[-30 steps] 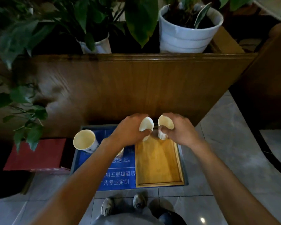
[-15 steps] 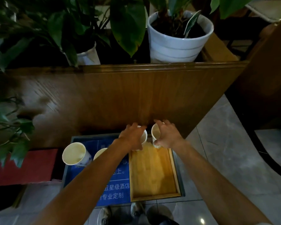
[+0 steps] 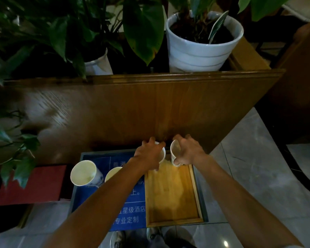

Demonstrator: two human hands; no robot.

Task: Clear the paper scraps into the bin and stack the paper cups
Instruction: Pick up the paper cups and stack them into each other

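Looks like a hotel lobby or lounge: polished grey floor tiles (image 3: 249, 176), dark wood partition (image 3: 168, 104) topped with potted plants (image 3: 200, 45), blue printed mat (image 3: 122, 212) with Chinese text mentioning a five-star hotel, paper cups (image 3: 82, 173) for guests.

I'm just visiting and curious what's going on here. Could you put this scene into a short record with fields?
Left hand: wrapped over a white paper cup at the far end of the shallow wooden tray
Right hand: gripping a second white paper cup, tilted
Loose cups: two open paper cups on the blue printed mat
Paper scraps: none visible
Bin: none visible
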